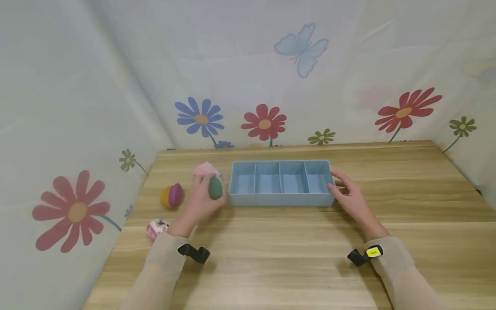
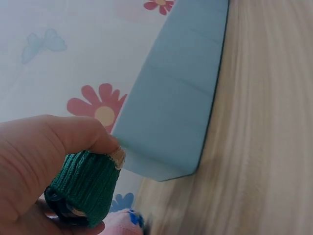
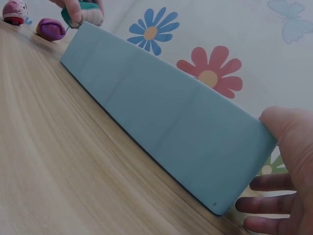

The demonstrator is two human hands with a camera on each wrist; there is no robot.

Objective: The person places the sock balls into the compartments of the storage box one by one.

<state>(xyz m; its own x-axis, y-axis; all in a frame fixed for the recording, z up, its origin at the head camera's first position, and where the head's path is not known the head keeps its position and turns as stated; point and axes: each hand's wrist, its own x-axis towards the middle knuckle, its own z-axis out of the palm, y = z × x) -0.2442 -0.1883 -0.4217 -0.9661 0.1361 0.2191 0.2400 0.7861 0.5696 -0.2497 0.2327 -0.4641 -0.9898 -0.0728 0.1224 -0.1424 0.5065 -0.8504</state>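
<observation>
My left hand (image 1: 200, 199) pinches a green ribbed rolled-up sock bundle (image 1: 215, 188) between thumb and fingers, just off the left end of a light-blue divided box (image 1: 280, 200). The left wrist view shows the green knit (image 2: 90, 183) close up, with darker and beige parts on it. My right hand (image 1: 351, 200) holds the box's right end, thumb on the rim; in the right wrist view, several of its fingers (image 3: 274, 182) extend beside the end wall. The box's compartments stand in one row, with nothing visible in them.
Behind the left hand lies a pink bundle (image 1: 205, 168), partly hidden. A purple-and-orange rolled bundle (image 1: 176, 195) and a pink-and-white patterned one (image 1: 156, 228) lie further left on the wooden table (image 1: 279, 267). Flower-printed cloth (image 1: 240, 64) encloses the table's back and sides.
</observation>
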